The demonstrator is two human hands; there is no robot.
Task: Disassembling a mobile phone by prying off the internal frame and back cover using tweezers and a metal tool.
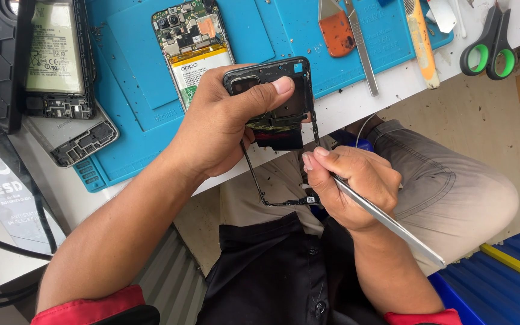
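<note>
My left hand (pixel 221 123) grips a black phone middle frame (pixel 277 114) by its upper part, thumb laid across the camera cut-out. The frame hangs over the table's front edge, above my lap. My right hand (pixel 353 186) holds a slim metal tool (pixel 392 224) like a pen, with its fingertips at the frame's lower right side. The tool's tip is hidden behind my fingers. An opened phone (pixel 192 45) with its battery and circuit board exposed lies on the blue work mat (pixel 139 78) just beyond my left hand.
Another opened phone (pixel 55 57) and a loose black plastic part (pixel 85 141) lie at the left. On the mat's right side are an orange scraper (pixel 336 30), metal tweezers (pixel 362 51) and an orange-handled tool (pixel 422 45). Green-handled scissors (pixel 489 51) rest on the white table.
</note>
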